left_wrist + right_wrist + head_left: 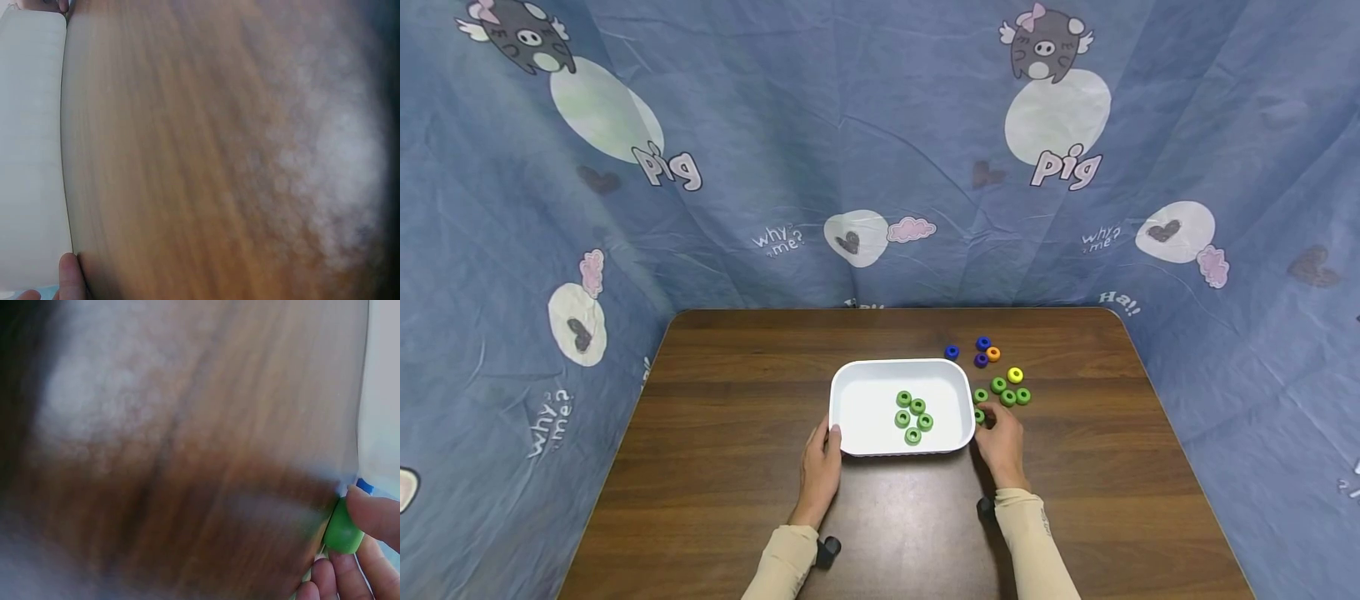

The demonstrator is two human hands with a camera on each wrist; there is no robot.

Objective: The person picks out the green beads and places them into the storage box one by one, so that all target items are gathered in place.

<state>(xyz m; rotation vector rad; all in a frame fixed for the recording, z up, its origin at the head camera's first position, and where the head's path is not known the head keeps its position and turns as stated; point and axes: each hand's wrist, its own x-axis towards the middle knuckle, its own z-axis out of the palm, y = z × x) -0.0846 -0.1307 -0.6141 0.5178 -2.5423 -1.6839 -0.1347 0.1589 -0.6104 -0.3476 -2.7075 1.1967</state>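
Note:
A white rectangular tray (865, 433) rests on the table, with several green rings (913, 436) lying in its right half. My left hand (820, 471) grips the tray's near left corner, the thumb against its side; the other fingers are mostly hidden. Beside the tray's right wall, my right hand (1002, 443) pinches a green ring (342, 530) between thumb and fingers, low over the wood. Several more green rings (1008, 397) lie just beyond that hand, next to a yellow ring (1015, 375).
Behind the tray's right end are blue rings (952, 352), a dark purple ring (981, 360) and an orange ring (993, 354). The brown wooden table (730, 400) meets a blue patterned cloth (842, 150) at its back and sides.

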